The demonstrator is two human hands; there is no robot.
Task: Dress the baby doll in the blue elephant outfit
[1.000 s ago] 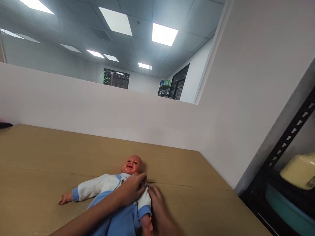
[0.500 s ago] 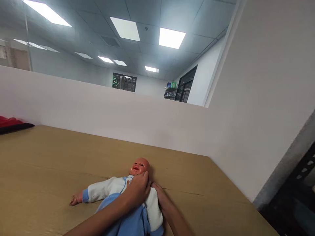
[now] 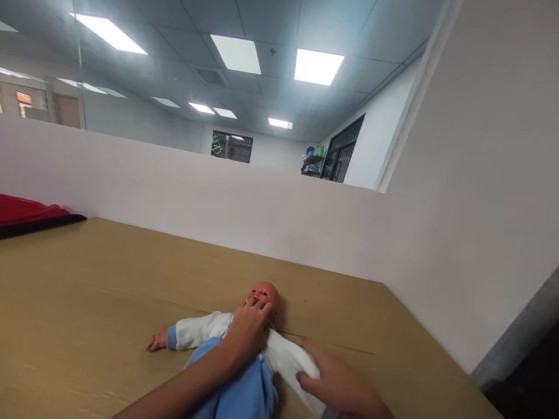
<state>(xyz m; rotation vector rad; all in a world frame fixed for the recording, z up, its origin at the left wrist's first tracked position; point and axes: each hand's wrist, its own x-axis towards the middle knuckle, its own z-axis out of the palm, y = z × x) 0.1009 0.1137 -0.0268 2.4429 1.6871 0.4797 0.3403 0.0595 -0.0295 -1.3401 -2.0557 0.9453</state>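
Note:
A baby doll (image 3: pixel 265 295) lies on its back on the tabletop, its head toward the wall. It wears a white fleece top with light blue cuffs and blue trousers (image 3: pixel 244 390). My left hand (image 3: pixel 250 327) is closed at the doll's neck, with bent fingers over its chin and collar; what the fingertips pinch is partly hidden. Slightly blurred, my right hand (image 3: pixel 336 378) wraps round the white sleeve (image 3: pixel 290 356) on the doll's arm at the right. The doll's other arm (image 3: pixel 192 333) stretches out to the left, untouched.
The brown tabletop (image 3: pixel 109 279) meets a pale low wall (image 3: pixel 227 198) with a glass pane above it. At the far left lies a red item with a black edge (image 3: pixel 39 224). The table's right edge slopes toward a dark gap.
My right hand has moved from the doll's shoulder down and right along the sleeve, drawing that arm outward. My left hand stays at the neck. The view has turned slightly left.

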